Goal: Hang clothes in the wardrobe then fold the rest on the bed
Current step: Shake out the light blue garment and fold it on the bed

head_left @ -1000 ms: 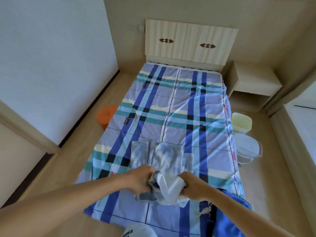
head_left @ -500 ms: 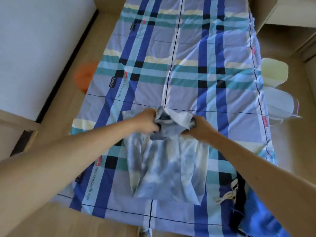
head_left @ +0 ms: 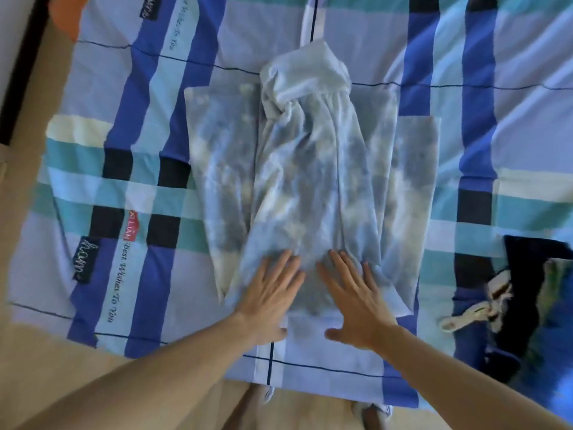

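Two hands on the cloth?
Yes. The left hand [head_left: 269, 293] lies flat with its fingers straight and spread, pressing the near end of the pale tie-dye garment [head_left: 310, 181]. The right hand [head_left: 353, 299] is just beside it and does the same. Neither grips anything.
Where does the garment lie?
It runs straight ahead of the fingertips along the checked bed sheet [head_left: 124, 125]. A white bunched part sits at its far end, and a wider flat layer shows on both sides.
Anything else near?
A heap of dark blue clothes [head_left: 527, 290] with a pale cord lies well to the right of the right hand. Something orange [head_left: 66, 13], cut off by the frame, sits far ahead and to the left of the left hand.
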`<state>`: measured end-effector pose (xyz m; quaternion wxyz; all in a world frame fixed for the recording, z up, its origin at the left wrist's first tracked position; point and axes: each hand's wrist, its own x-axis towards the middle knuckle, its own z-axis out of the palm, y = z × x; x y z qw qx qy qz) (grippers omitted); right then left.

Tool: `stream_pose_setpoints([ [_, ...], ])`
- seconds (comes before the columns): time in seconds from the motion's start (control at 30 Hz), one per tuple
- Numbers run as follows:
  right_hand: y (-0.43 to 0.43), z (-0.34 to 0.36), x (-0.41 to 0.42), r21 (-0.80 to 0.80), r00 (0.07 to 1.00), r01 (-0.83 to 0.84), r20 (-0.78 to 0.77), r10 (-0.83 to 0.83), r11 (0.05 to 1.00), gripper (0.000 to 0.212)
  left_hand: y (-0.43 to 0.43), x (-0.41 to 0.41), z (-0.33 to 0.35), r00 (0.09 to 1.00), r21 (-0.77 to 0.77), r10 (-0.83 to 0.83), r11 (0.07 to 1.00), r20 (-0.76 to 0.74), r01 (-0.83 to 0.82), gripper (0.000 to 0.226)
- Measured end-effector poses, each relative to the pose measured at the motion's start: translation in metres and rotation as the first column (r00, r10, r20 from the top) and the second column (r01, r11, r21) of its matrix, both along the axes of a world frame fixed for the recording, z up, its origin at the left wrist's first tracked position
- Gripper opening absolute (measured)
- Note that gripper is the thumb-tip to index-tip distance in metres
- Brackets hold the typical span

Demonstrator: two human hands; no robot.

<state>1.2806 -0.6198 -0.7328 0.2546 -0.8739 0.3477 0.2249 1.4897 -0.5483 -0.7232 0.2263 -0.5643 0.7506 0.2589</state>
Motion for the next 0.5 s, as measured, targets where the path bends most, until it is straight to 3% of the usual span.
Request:
stream_pose_setpoints([
  [0.13,0.017,-0.013,-0.008,-0.135,1.000,-0.022,-0.021,0.019,0.991,0.131,0.033,-0.003,-0.026,0.996,-0.079,0.001,0.997,0.085,0.005,0.120],
  [0.17,0.015,-0.013,-0.005,-0.169,1.000,-0.024,-0.018,0.021,0.985,0.124,0.030,-0.003,-0.027,0.996,-0.117,0.025,0.993,0.086,-0.015,0.109],
  [0.27,0.006,-0.013,-0.003,-0.301,0.996,-0.030,0.071,0.053,0.953,0.086,0.010,-0.003,-0.030,0.995,-0.328,0.093,0.941,0.020,-0.081,0.047],
  [0.33,-0.002,-0.012,-0.005,-0.345,0.991,-0.020,0.121,0.066,0.938,0.071,-0.002,0.004,-0.034,0.995,-0.389,0.097,0.916,-0.032,-0.102,0.033],
  [0.4,-0.012,-0.005,0.000,-0.295,0.991,0.006,0.129,0.033,0.955,0.064,-0.010,0.012,-0.033,0.990,-0.415,0.106,0.900,-0.090,-0.134,0.028],
  [0.5,-0.025,0.021,0.010,-0.071,0.998,0.069,0.009,-0.069,0.995,0.054,-0.019,0.017,-0.012,0.982,-0.245,0.093,0.961,-0.167,-0.132,0.041],
])
